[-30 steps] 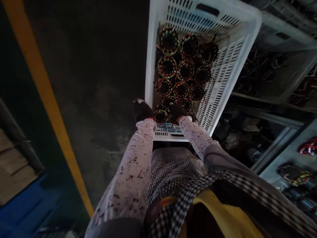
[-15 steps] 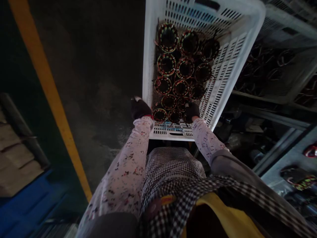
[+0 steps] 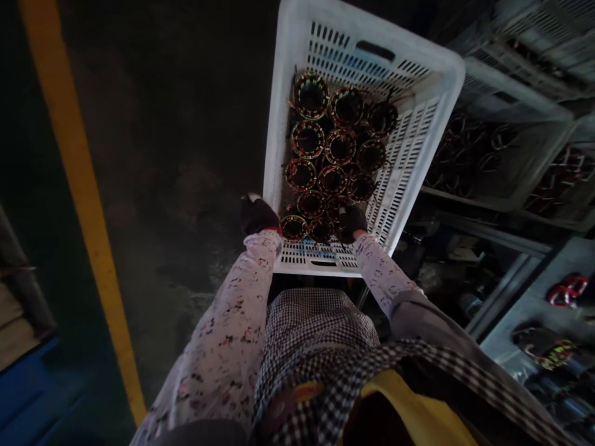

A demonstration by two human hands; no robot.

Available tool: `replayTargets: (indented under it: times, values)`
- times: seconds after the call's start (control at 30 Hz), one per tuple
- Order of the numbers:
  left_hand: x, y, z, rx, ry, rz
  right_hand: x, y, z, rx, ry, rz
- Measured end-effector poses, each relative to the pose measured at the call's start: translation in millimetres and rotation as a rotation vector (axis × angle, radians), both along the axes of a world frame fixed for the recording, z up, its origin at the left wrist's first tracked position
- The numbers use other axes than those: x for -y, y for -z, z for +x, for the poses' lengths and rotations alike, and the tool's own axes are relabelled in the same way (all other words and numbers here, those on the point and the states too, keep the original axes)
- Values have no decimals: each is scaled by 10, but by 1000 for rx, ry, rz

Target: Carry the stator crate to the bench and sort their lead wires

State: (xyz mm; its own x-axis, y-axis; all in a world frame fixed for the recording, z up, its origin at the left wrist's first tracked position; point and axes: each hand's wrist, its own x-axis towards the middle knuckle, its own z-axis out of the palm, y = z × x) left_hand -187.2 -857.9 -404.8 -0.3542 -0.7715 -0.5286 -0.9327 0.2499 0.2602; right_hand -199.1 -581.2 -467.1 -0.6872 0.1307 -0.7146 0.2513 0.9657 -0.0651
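A white slatted plastic crate (image 3: 425,167) stands before me. Rows of ring-shaped wound wire coils (image 3: 325,145), like motor stators, fill much of its floor. My left hand (image 3: 259,215), in a dark glove with a bare thumb tip, is curled beside the crate's left rim near the front; whatever lies under its fingers is hidden. Inside the crate, at the front right, my right hand (image 3: 353,221) is closed over a coil (image 3: 341,234), and that coil is partly covered by the glove.
More crates (image 3: 525,186) with coils sit at the right on a metal frame. Below them, a grey surface (image 3: 502,334) carries red wire coils (image 3: 567,290) and dark parts. At the left, a yellow floor line (image 3: 88,204) runs past a blue pallet-like object (image 3: 32,396).
The view has shifted, so the crate's far end appears lower and its right side further left. Both hands keep about the same places relative to the crate and coils.
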Motion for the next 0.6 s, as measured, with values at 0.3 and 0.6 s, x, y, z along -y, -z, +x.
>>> replayTargets:
  times: [0.3, 0.6]
  values:
    - [11, 85, 24, -8, 22, -38, -384, -250, -724, -54, -357, 232]
    - [6, 92, 11, -5, -3, -38, -229, -159, -757, 36, -421, 281]
